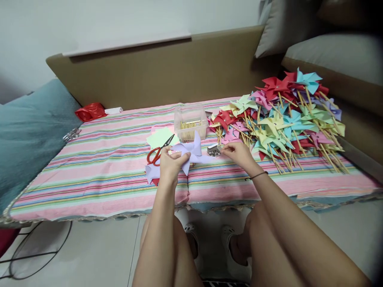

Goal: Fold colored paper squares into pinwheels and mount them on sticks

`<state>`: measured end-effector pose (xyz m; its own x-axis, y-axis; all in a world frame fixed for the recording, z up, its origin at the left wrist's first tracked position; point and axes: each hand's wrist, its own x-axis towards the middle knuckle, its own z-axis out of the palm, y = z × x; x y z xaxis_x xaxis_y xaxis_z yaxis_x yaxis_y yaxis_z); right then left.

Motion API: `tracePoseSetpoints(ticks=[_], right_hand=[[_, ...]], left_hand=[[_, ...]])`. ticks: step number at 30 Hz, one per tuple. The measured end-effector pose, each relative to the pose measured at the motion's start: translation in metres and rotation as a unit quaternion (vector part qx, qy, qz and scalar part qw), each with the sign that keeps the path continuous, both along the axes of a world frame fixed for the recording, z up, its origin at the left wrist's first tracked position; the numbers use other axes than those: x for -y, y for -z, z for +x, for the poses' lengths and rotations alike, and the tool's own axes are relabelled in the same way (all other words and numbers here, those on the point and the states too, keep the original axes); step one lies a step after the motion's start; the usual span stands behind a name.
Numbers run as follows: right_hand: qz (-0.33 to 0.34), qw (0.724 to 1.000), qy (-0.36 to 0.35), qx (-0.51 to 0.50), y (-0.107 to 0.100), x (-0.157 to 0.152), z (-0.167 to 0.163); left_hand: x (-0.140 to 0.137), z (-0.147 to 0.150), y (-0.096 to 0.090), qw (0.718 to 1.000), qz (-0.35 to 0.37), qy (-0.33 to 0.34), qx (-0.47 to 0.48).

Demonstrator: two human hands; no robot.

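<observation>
My left hand pinches a lavender paper pinwheel by its left side, thumb on top. The pinwheel has no stick that I can see. At its right, my right hand has its thumb and fingertips pressed together beside a small open box of metal fasteners. Whatever is between those fingertips is too small to make out. Red-handled scissors lie just behind my left hand, over pale green paper sheets. More lavender paper lies partly hidden under that hand.
A clear plastic box with short sticks stands behind the pinwheel. Many finished paper pinwheels on sticks are heaped at the right. On the striped cloth at the far left are a red plastic bag and a teal cushion.
</observation>
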<state>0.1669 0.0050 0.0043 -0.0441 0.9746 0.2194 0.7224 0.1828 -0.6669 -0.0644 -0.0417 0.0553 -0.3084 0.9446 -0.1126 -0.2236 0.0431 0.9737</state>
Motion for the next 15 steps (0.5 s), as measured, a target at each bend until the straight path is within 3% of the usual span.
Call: tracePoseSetpoints(ticks=[3,8,15], right_hand=[[-0.001,0.995,-0.029,0.096,0.009,-0.017,-0.006],[0.007,0.972,-0.073,0.224,0.016,-0.031,-0.019],[0.001,0.955,-0.073,0.286,0.022,-0.034,-0.027]], left_hand=[[-0.001,-0.011,-0.002,0.999,0.007,-0.031,0.022],[0.001,-0.019,-0.001,0.999,0.012,-0.025,0.028],[-0.001,-0.020,0.000,1.000,-0.006,-0.009,0.015]])
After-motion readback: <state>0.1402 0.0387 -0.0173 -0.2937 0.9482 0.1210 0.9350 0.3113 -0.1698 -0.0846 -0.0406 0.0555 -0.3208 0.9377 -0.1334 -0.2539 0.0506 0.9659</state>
